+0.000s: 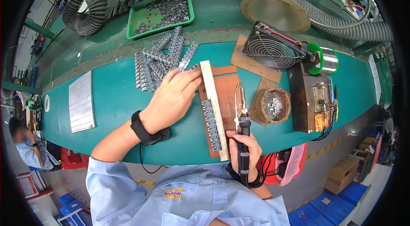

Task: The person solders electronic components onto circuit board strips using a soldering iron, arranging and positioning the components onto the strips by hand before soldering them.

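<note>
My right hand (250, 151) is closed around a black soldering iron (244, 140), whose metal tip points away from me with a thin bent tube alongside. Its fingers also rest near the close end of a pale wooden bar (214, 110). The bar lies along a brown board (226, 93), and a row of small dark components (211, 125) lines its left side. At the bar's far end, my left hand (173, 91) has its fingers pressed together and bent down; what the fingertips hold is hidden. Beyond them lies a pile of component strips (158, 64).
A green tray (129, 25) of small parts stands at the back. To the right are a round pot (285, 113) of solder bits, a fan (273, 49), a solder reel (314, 70), a metal box (299, 98) and an extraction hood (273, 2). Silver bars (82, 102) lie left.
</note>
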Motion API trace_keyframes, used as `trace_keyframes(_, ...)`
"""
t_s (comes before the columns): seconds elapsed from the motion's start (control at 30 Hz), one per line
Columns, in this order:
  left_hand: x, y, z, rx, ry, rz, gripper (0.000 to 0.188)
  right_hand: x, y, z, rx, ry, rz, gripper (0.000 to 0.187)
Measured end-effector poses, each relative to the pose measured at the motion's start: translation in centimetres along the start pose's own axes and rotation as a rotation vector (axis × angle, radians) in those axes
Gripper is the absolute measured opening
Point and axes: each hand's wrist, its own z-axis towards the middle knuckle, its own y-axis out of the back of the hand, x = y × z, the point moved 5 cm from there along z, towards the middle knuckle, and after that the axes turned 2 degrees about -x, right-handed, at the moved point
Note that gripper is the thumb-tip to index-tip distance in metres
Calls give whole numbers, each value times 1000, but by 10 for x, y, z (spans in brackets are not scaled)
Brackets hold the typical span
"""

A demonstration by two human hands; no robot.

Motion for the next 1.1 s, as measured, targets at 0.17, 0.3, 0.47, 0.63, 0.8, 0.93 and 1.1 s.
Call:
trace_keyframes(0.17, -2, 1, -4, 29, -21, -93, 33, 1, 1, 0, -4, -2, -2, 21)
trace_keyframes(0.3, -4, 3, -1, -19, -47, -119, 31, 1, 0, 0, 11, 19, -4, 21)
trace_keyframes(0.47, -1, -8, 3, -75, 92, -244, 26, 1, -2, -2, 11, 5, -20, 21)
trace_keyframes(0.63, -1, -10, 4, -108, 102, -260, 23, 2, 0, -1, 12, 9, -20, 21)
trace_keyframes(0.8, 1, -11, -2, -82, 94, -201, 20, 5, -2, 1, 27, 2, -36, 21)
trace_keyframes(0.93, 7, -3, -11, -60, 103, -148, 19, 5, -1, 2, 45, -2, -61, 21)
trace_keyframes(1.1, 9, 2, -15, -104, 101, -111, 20, 5, -2, 3, 45, 20, -45, 21)
